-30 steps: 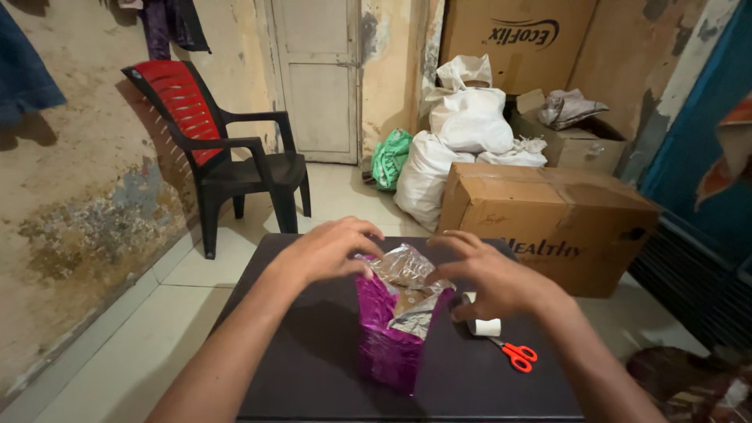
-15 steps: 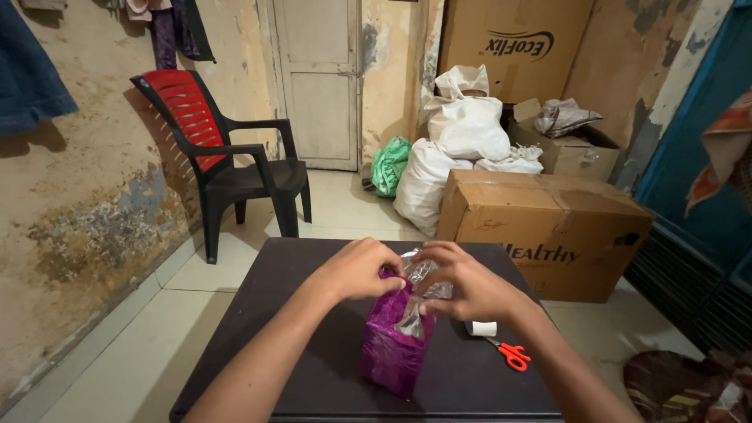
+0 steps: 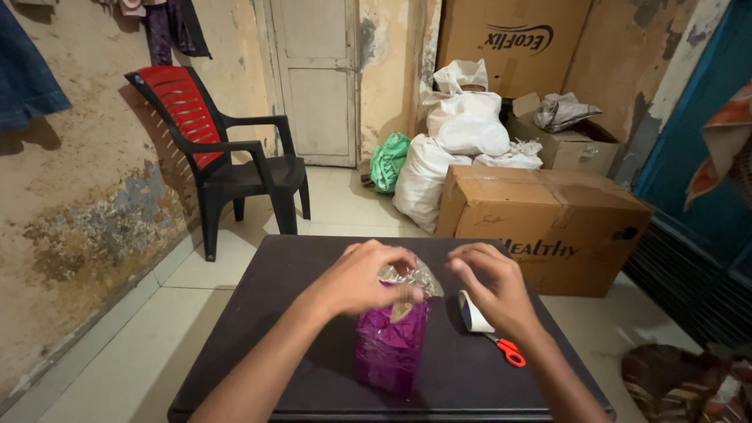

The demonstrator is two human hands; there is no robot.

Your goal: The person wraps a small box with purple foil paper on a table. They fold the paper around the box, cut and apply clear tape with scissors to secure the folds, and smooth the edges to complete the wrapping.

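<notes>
Cardboard boxes: a long brown carton point(image 3: 548, 223) stands on the floor past the counter's far right corner, with more cartons stacked behind it.
Sacks: white sacks point(image 3: 462, 133) and a green bag point(image 3: 389, 160) are piled against the wall beside the cartons.
Chair: a black plastic chair point(image 3: 227, 160) with a red back stands on the left, near the peeling wall.
Counter: a dark, matte counter point(image 3: 298, 345) carries everything the hands work on.
Parcel: a box wrapped in shiny magenta paper point(image 3: 389, 345) stands upright at the counter's middle — its silvery inner flap point(image 3: 411, 278) sticks up at the top.
Left hand: the left hand point(image 3: 362, 278) presses on the parcel's top, fingers curled over the folded flap.
Right hand: the right hand point(image 3: 493, 286) is just beside the parcel, apart from it — fingers half-curled, resting against the tape roll.
Tape roll: a white roll point(image 3: 472, 312) stands tilted on the counter under the right hand.
Scissors: red-handled scissors point(image 3: 507, 351) lie just right of the roll.
</notes>
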